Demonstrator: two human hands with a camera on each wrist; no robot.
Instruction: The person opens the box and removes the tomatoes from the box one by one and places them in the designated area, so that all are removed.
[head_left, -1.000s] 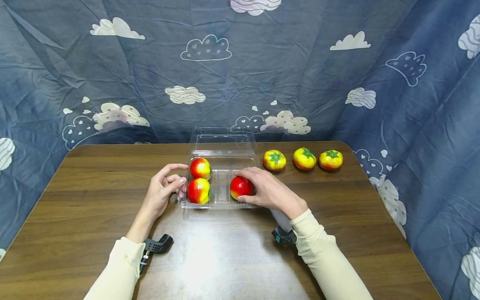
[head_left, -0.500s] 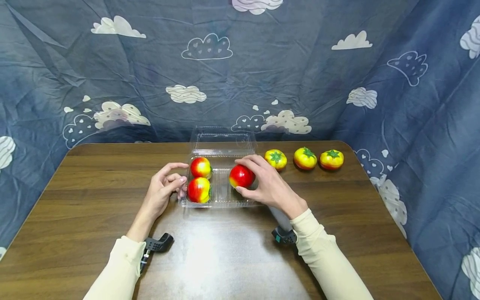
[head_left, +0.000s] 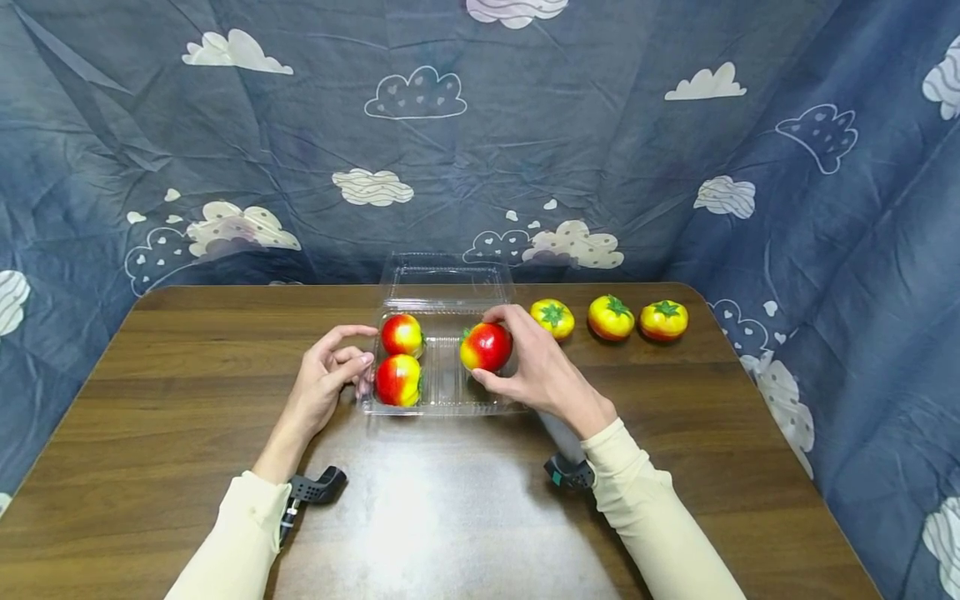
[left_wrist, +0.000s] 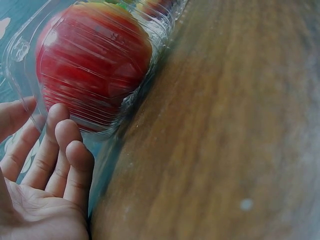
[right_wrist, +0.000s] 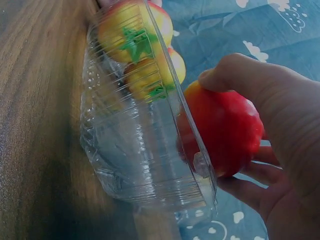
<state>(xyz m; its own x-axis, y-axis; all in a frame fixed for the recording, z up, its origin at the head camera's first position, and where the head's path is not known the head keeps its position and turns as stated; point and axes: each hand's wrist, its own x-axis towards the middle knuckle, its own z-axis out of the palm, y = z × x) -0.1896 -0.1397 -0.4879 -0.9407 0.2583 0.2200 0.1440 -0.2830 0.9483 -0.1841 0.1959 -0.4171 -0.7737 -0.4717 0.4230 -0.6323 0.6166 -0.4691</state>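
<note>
My right hand [head_left: 546, 365] grips a red-and-yellow tomato [head_left: 487, 347] between thumb and fingers, over the right half of a clear plastic box [head_left: 442, 410]. In the right wrist view this tomato [right_wrist: 227, 132] is held at the box's rim, mostly above it. Two more such tomatoes, one at the back [head_left: 402, 335] and one at the front [head_left: 398, 381], lie on their sides in the box's left half. My left hand [head_left: 324, 379] rests beside the box's left wall, fingers loosely bent. Its fingertips [left_wrist: 59, 111] are at the plastic; firm contact is hard to tell.
The box's clear lid [head_left: 446, 285] stands open at the back. To the right, three tomatoes [head_left: 552, 319] sit in a row with green leaves up on the wooden table [head_left: 225, 375]. A blue cloud-patterned cloth [head_left: 420, 167] hangs behind.
My right hand has lifted the tomato off the box's right half and turned it, so its green leaf now shows on the left. The left hand has stayed in place.
</note>
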